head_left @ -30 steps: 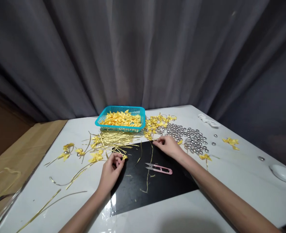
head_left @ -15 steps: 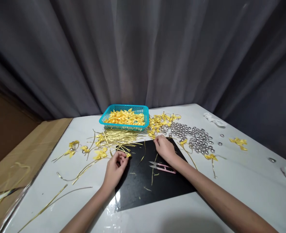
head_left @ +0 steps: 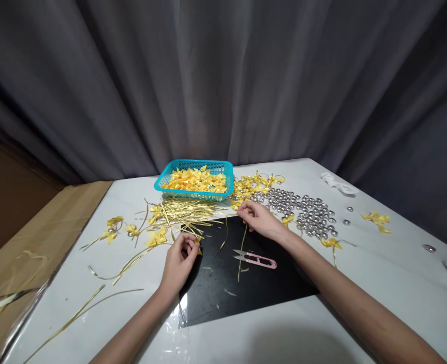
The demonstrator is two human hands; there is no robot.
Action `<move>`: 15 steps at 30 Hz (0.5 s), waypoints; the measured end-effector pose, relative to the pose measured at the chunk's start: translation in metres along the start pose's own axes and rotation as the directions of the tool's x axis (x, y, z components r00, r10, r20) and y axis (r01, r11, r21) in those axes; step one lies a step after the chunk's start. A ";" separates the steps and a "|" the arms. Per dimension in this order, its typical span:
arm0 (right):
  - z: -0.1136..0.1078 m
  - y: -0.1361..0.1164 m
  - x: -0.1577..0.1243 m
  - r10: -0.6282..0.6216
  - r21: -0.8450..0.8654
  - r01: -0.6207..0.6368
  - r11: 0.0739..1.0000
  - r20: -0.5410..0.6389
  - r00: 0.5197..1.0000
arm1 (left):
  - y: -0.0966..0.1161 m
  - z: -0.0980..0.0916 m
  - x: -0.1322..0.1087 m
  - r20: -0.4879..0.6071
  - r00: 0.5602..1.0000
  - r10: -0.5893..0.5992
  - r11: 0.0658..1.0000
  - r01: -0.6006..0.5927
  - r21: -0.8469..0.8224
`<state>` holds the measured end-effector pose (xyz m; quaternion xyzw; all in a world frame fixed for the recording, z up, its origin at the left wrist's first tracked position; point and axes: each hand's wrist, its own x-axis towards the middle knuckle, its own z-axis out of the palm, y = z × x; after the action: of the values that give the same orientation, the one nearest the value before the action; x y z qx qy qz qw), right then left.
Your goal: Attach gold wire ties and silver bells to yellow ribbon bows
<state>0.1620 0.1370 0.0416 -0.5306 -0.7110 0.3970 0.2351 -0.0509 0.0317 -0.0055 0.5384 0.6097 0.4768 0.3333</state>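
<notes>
My left hand (head_left: 181,258) is closed in a pinch over the left edge of the black mat (head_left: 208,303). Between its fingertips is a small yellow ribbon flower (head_left: 198,245), partly covered by the fingers. My right hand (head_left: 256,216) is over the mat's far edge, thumb and fingers pressed together; whatever they hold is too small to make out. Below this hand a thin gold strip (head_left: 239,270) lies on the mat. Pink-handled thread snips (head_left: 263,260) rest beside the strip, blades pointing left.
A blue basket (head_left: 155,186) of yellow flowers stands at the back, with gold twist strips (head_left: 185,210) before it. Silver beads (head_left: 316,217) are heaped on the right, near wired yellow flowers (head_left: 251,186). More flowers (head_left: 157,236) and long strips lie on the left.
My right hand has moved slightly away from me, towards the wired flowers. The ribbon flower in my left hand has turned and looks darker. The left hand has barely moved.
</notes>
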 end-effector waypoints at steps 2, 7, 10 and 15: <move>-0.003 -0.002 -0.001 0.008 0.044 -0.010 0.999 0.055 0.998 | 0.001 0.000 0.000 -0.017 1.000 0.015 1.000 -0.015 0.019; -0.015 -0.009 -0.007 -0.032 0.115 0.012 0.993 0.177 0.984 | 0.001 -0.001 -0.003 -0.035 0.997 0.068 0.992 -0.064 0.111; -0.022 -0.015 -0.010 -0.080 0.166 0.039 0.985 0.245 0.966 | 0.012 -0.005 -0.002 -0.007 0.990 0.142 0.968 -0.137 0.208; -0.029 -0.026 -0.016 -0.162 0.244 0.080 0.967 0.334 0.928 | 0.053 -0.003 0.019 0.205 0.931 0.303 0.892 -0.352 0.284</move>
<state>0.1744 0.1280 0.0803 -0.3758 -0.7234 0.5482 0.1871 -0.0395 0.0482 0.0469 0.7154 0.5504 0.3791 0.2039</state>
